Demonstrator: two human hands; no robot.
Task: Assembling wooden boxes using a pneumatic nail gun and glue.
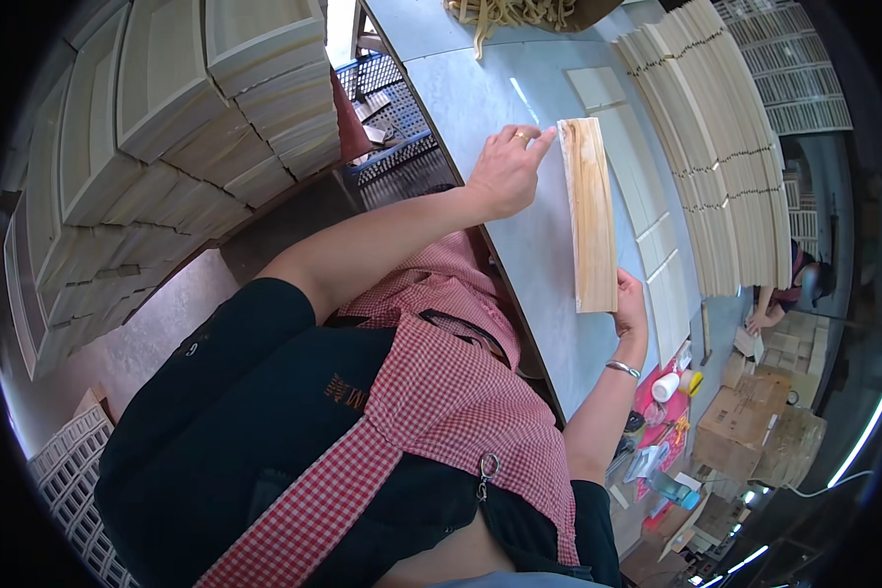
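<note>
A long, narrow wooden board with visible grain and a whitish left edge is held up over the grey-blue table. My right hand, with a silver bracelet on its wrist, grips the board's near end; some of its fingers are hidden behind the wood. Close to the board's far left corner is my left hand, wearing a ring. Its fingers are bent and apart, one fingertip reaching the board's edge. Beyond the board, several flat pale panels lie in a row on the table.
Tall stacks of pale wooden slats line the table's far right side. Stacked wooden trays rise at the left. Shavings-like strips lie at the top. A white bottle and tools sit near my right forearm. Another person works at far right.
</note>
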